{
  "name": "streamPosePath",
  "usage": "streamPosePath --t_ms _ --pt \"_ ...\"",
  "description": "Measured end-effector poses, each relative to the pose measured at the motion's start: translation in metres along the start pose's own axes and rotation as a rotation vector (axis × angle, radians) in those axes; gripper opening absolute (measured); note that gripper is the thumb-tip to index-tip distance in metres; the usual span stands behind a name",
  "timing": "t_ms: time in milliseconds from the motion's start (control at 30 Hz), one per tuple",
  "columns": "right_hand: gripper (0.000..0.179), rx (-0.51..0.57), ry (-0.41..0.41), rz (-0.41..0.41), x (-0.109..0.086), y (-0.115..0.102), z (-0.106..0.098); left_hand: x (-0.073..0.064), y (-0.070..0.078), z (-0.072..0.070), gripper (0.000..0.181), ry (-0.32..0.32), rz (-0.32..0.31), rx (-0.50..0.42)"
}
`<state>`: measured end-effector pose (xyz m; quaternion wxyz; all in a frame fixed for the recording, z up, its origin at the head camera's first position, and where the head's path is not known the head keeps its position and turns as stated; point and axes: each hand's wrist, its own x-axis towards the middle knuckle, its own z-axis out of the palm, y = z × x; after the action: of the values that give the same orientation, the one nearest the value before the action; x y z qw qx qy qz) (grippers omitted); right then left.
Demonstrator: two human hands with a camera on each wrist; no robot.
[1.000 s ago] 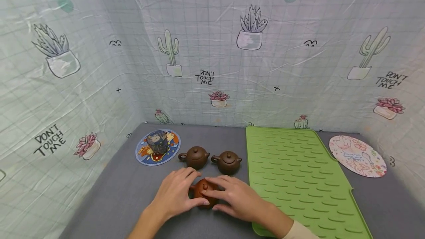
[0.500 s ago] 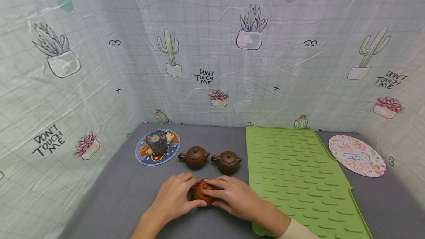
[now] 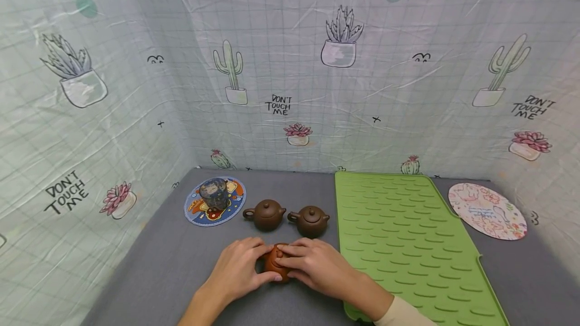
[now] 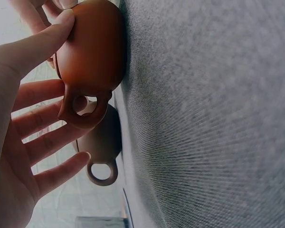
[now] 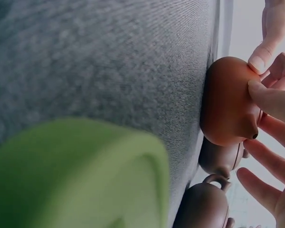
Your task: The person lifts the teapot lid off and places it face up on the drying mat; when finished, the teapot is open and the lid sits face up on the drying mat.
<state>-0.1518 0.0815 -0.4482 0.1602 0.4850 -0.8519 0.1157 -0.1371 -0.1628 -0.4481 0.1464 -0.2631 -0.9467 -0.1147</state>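
Note:
A reddish-brown teapot (image 3: 274,265) stands upright on the grey cloth, between my two hands. My left hand (image 3: 240,270) holds it on the handle side; in the left wrist view the thumb (image 4: 52,40) presses its body and the other fingers spread behind the handle. On the spout side my right hand (image 3: 319,268) grips it, fingers over the top near the lid knob. The right wrist view shows that thumb on the body (image 5: 228,104) above the spout. Two darker brown teapots, one left (image 3: 267,215) and one right (image 3: 311,222), stand just behind.
A green ridged mat (image 3: 399,235) lies to the right, its edge close to my right forearm. At the back left a dark patterned cup (image 3: 215,195) stands on a round blue mat (image 3: 195,215). A pink floral mat (image 3: 488,213) lies far right, before a printed curtain (image 3: 290,74).
My left fingers have come down and in to the teapot's side. My right hand has shifted slightly left over the top. The teapot stays in about the same place.

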Motion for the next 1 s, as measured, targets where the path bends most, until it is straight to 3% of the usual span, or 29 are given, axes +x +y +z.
streamPosePath --t_ms 467,800,1000 --pt "0.04 -0.004 0.027 0.003 0.002 0.0 -0.001 -0.001 0.0 0.001 0.057 0.017 0.001 0.003" --pt "0.044 0.122 0.021 0.001 0.004 0.001 -0.009 -0.004 -0.006 0.001 0.049 0.017 -0.012 -0.106" --pt "0.044 0.132 0.054 0.014 0.004 0.003 -0.015 -0.005 -0.008 0.001 0.048 0.022 -0.023 -0.165"
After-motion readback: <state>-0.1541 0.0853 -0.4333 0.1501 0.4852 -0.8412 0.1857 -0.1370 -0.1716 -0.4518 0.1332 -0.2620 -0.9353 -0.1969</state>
